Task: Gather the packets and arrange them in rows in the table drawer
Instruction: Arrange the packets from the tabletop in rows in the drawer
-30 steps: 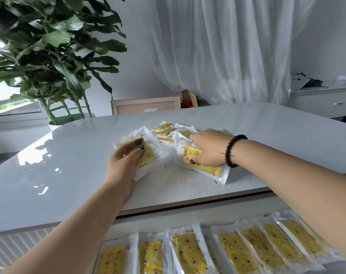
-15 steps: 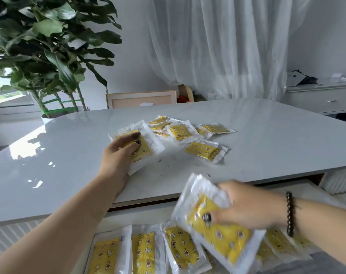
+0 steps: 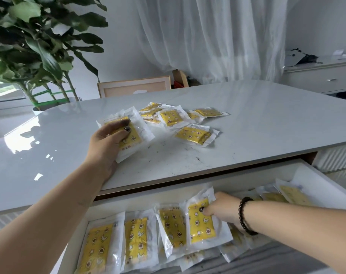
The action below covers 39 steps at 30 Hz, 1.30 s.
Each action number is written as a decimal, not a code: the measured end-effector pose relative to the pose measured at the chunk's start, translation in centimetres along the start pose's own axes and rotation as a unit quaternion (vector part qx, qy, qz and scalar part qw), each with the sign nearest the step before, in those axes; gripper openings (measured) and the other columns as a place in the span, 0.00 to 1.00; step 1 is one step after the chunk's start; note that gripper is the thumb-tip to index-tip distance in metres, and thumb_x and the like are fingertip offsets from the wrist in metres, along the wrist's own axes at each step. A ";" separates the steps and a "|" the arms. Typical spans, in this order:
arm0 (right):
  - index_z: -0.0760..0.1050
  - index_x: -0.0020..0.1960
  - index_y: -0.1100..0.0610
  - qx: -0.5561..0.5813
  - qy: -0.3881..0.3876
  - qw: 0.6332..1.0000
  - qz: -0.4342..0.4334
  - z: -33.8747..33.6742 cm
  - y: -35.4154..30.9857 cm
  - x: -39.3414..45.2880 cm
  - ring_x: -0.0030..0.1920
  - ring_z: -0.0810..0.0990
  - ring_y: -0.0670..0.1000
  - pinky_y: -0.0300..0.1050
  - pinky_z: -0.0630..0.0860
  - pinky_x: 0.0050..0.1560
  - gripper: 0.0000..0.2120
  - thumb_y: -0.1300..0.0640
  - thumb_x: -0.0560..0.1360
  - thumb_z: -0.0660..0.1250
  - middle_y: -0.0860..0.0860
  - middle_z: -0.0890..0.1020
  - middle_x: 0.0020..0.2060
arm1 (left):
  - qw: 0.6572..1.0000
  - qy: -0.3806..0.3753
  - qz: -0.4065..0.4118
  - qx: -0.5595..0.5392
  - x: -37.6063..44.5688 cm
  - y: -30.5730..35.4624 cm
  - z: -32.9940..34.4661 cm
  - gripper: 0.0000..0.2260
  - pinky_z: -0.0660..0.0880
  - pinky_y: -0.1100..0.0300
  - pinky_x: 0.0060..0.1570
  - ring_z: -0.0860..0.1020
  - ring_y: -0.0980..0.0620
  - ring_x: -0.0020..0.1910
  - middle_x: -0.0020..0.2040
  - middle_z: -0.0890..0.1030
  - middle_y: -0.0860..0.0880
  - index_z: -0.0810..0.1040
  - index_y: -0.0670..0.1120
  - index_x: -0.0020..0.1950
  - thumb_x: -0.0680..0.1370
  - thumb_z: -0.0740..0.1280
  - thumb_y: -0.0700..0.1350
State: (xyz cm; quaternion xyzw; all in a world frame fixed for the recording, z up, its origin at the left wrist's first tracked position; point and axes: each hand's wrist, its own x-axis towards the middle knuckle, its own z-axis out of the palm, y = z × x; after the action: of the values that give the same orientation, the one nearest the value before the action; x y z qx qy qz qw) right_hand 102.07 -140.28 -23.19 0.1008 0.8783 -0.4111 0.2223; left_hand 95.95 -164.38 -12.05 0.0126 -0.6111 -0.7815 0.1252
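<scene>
Several clear packets with yellow patterned inserts lie in a loose heap [image 3: 174,118] on the white table [image 3: 247,115]. My left hand [image 3: 107,143] grips one packet [image 3: 135,135] at the heap's left side, thumb on top. Below the table edge, the white drawer [image 3: 314,175] stands pulled out with a row of packets [image 3: 136,234] standing side by side. My right hand [image 3: 221,210], with a black bead bracelet, pinches a packet [image 3: 202,220] and holds it in the row's middle, over other packets. More packets [image 3: 290,194] lie at the drawer's right end.
A large potted plant [image 3: 36,46] stands behind the table's left end. A wooden-framed board [image 3: 134,87] leans beyond the far edge. A white sideboard [image 3: 322,76] with dark items sits at the right. Dark specks dot the table near its front edge.
My right hand took a packet off the table heap, carried it down toward me and now holds it in the drawer's row. My left hand has stayed on its packet.
</scene>
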 end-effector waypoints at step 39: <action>0.76 0.44 0.53 -0.251 0.074 0.933 -0.247 -3.4 -7.7 -12.6 0.40 0.81 0.50 0.39 0.74 0.35 0.09 0.52 0.78 0.59 0.50 0.82 0.44 | 0.949 -0.128 -0.043 0.284 -11.6 6.8 0.6 0.35 0.79 0.54 0.46 0.79 0.49 0.49 0.55 0.77 0.49 0.49 0.48 0.77 0.77 0.65 0.35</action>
State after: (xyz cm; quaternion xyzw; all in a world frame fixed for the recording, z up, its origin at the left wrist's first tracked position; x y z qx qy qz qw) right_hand 109.35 -142.56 -10.12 -0.1480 0.9641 -0.2106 0.0658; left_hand 108.29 -162.85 -6.94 -0.0262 -0.8174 -0.5755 0.0031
